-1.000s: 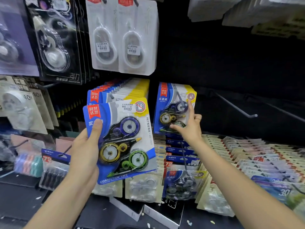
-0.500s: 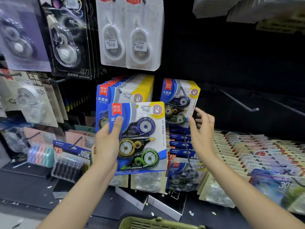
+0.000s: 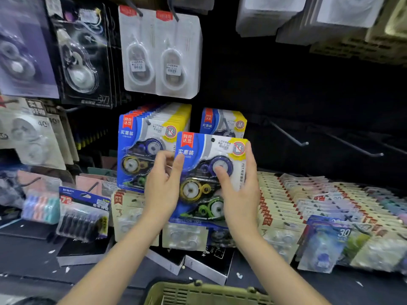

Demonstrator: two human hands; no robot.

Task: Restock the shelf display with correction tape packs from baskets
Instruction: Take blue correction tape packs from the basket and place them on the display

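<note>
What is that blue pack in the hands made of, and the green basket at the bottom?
The blue pack looks like glossy printed card under a clear plastic bubble: light glints off it, and the tape wheels show through. The green basket is probably moulded matte plastic, with slotted walls and a thick rim.

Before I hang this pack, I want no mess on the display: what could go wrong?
The correction tape pack, held by the left hand and right hand, hides the hung pack and its hook, so its hanging hole may miss. It may also bump the full stack of packs beside it.
</note>
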